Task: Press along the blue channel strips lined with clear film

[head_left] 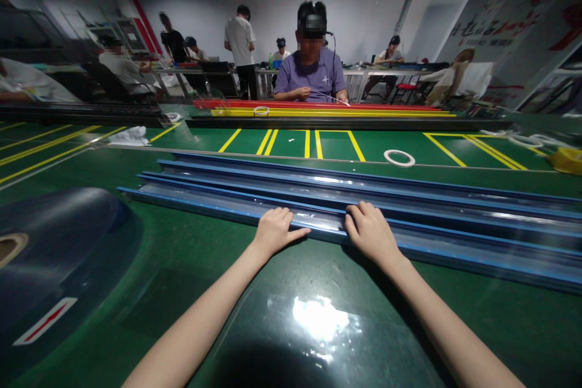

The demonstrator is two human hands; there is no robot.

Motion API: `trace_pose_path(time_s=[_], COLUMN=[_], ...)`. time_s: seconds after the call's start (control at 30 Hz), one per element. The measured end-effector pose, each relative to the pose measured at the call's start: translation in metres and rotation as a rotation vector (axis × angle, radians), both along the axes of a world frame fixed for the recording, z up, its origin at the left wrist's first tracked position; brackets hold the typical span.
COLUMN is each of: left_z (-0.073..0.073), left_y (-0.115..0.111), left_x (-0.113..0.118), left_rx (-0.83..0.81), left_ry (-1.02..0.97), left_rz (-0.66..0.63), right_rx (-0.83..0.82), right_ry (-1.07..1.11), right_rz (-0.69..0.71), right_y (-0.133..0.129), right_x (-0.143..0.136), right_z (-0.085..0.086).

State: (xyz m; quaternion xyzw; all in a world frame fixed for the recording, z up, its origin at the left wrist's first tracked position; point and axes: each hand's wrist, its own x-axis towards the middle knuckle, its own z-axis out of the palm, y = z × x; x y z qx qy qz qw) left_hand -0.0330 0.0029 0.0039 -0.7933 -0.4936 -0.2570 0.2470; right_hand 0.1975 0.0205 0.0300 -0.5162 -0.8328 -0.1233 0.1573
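Note:
A long blue U-shaped channel [318, 222] lies nearest to me, with shiny clear film along its inside. My left hand [273, 231] is closed over its near edge, fingers inside and thumb stretched along the front. A short way to the right, my right hand [369, 231] grips the same edge, its fingertips curled into the channel and partly hidden. Behind it, close by, lie more blue channels [327, 180], roughly side by side. A sheet of clear film [313, 339] reflects the light on the green table between my forearms.
At left sits a large roll of dark clear film [77, 224]. A white ring of tape [399, 158] lies beyond the channels. Red, yellow and black strips [327, 114] are stacked farther back. Across the table a person in purple [311, 73] handles a thin white strand.

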Motion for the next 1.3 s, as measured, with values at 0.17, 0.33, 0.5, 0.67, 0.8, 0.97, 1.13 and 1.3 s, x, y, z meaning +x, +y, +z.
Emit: trace_pose_path(time_s=[0.17, 0.33, 0.5, 0.67, 0.8, 0.97, 1.13, 1.3], left_z=[0.001, 0.001, 0.0, -0.001, -0.001, 0.001, 0.002, 0.002], left_y=[-0.001, -0.002, -0.002, -0.003, -0.003, -0.004, -0.004, -0.006], left_x=[0.0, 0.001, 0.001, 0.003, 0.004, 0.004, 0.003, 0.003], left_rx=[-0.021, -0.048, -0.037, -0.048, -0.058, -0.069, -0.081, -0.098], left_ry=[0.003, 0.02, 0.029, 0.029, 0.018, 0.017, 0.009, -0.028], left_rz=[0.007, 0.031, 0.03, 0.045, 0.068, 0.061, 0.025, -0.021], right_rx=[0.0, 0.0, 0.004, -0.019, -0.058, -0.127, -0.161, -0.131], right_ry=[0.001, 0.001, 0.008, -0.004, -0.022, -0.091, -0.144, -0.059], right_rz=[0.002, 0.0, 0.007, 0.002, -0.011, -0.006, -0.036, -0.007], right_y=[0.0, 0.0, 0.001, 0.001, 0.001, 0.002, 0.001, -0.003], right_x=[0.0, 0.0, 0.001, 0.001, 0.0, -0.002, -0.01, -0.035], right_z=[-0.001, -0.001, -0.001, -0.001, 0.002, 0.01, 0.018, 0.02])
